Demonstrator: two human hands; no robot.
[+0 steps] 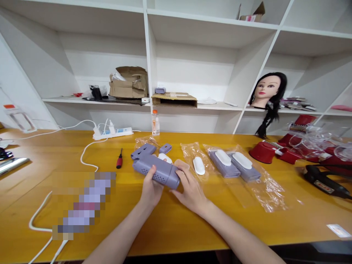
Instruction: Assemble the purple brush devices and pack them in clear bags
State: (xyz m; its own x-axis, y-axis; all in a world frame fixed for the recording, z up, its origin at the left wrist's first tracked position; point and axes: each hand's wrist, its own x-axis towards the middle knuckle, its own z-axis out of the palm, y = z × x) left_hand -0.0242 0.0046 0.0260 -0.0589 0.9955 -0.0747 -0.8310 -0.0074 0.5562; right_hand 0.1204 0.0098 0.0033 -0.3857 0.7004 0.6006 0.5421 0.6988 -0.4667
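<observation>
Both my hands hold a purple plastic casing with small round holes along its side, tilted above the table. My left hand grips its near side from below, thumb on the face by the holes. The fingers of my right hand close round the right end, where a seam runs across the casing. Just behind it lie another purple plastic part, a small purple piece and a white part, partly hidden. A white oval piece rests on clear plastic right of my right hand.
Two purple units with white oval tops lie on plastic wrap to the right. Beyond them are red pieces and a black tool. A red-handled screwdriver, power strip, cables and a blurred-out device stand left. A bottle is behind.
</observation>
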